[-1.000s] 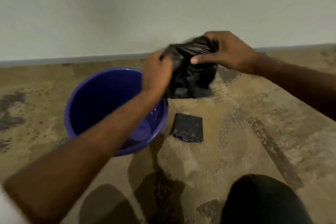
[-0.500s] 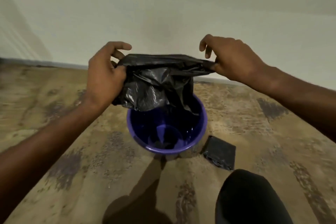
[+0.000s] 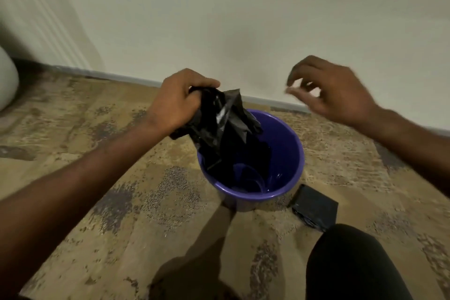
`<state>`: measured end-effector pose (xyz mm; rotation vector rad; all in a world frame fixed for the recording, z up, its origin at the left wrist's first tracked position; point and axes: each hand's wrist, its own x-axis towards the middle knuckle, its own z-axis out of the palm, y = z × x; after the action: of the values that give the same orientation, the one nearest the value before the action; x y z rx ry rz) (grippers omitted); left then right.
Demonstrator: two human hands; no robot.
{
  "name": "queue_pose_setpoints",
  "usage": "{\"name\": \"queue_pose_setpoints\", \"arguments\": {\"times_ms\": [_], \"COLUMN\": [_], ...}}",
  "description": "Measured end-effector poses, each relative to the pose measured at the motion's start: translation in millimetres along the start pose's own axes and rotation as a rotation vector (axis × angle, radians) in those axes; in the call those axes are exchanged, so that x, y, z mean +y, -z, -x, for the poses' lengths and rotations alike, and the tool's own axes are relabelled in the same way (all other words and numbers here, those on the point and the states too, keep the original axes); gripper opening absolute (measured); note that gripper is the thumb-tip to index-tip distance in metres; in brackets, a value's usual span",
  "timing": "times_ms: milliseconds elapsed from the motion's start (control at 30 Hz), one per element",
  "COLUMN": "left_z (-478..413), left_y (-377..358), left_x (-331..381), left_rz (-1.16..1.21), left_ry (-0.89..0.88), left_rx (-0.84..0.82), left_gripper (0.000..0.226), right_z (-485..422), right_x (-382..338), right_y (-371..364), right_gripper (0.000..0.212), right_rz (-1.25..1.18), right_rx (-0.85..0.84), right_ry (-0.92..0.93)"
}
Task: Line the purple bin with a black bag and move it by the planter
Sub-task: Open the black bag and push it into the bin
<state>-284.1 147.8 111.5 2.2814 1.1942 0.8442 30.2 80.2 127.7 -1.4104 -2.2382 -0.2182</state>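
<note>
Purple and round, the plastic bin [image 3: 287, 153] stands on the mottled tan carpet [image 3: 121, 190] near the pale wall [image 3: 243, 31]. The left hand [image 3: 177, 102] clenches a crumpled black plastic bag [image 3: 224, 126] hanging into the bin. The right hand [image 3: 333, 95] hovers empty, fingers spread. A folded black bag stack [image 3: 314, 207] lies beside the bin.

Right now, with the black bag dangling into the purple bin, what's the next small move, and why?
Probably bring the empty right hand back to the crumpled black plastic bag. Only the left hand has a grip on it, bunched shut over the round purple plastic bin, so its mouth can't be spread.
</note>
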Motion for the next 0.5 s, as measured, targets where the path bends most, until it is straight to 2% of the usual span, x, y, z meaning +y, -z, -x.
{"name": "queue_pose_setpoints", "arguments": {"times_ms": [33, 100, 167, 200, 267, 367, 433, 467, 500], "left_z": [2, 2, 1, -1, -5, -10, -11, -10, -10], "left_y": [-5, -16, -20, -20, -14, 3, 14, 19, 23], "left_x": [8, 15, 14, 12, 4, -12, -24, -30, -34], "left_rz": [0.118, 0.340, 0.475, 0.494, 0.490, 0.453, 0.318, 0.234, 0.152], "left_ry": [0.065, 0.170, 0.218, 0.234, 0.243, 0.215, 0.143, 0.098, 0.059], "left_rx": [0.012, 0.019, 0.044, 0.072, 0.155, 0.294, 0.361, 0.373, 0.368], "left_gripper": [0.044, 0.041, 0.036, 0.035, 0.032, 0.030, 0.031, 0.034, 0.037], "right_z": [-5, -11, -10, -8, 0, 17, 35, 43, 48], "right_x": [-28, -81, -114, -118, -113, -89, -70, -59, -49], "right_y": [-10, -35, -64, -75, -86, -94, -95, -94, -90], "right_gripper": [0.023, 0.046, 0.060, 0.058, 0.049, 0.031, 0.017, 0.026, 0.041], "right_rz": [-0.188, -0.470, -0.545, -0.558, -0.565, -0.564, -0.593, -0.682, -0.811], "right_rx": [0.013, -0.077, -0.132, -0.118, -0.143, -0.402, -0.586, -0.671, -0.729], "right_ry": [0.009, 0.014, 0.016, 0.015, 0.004, 0.017, -0.024, -0.131, -0.316]}}
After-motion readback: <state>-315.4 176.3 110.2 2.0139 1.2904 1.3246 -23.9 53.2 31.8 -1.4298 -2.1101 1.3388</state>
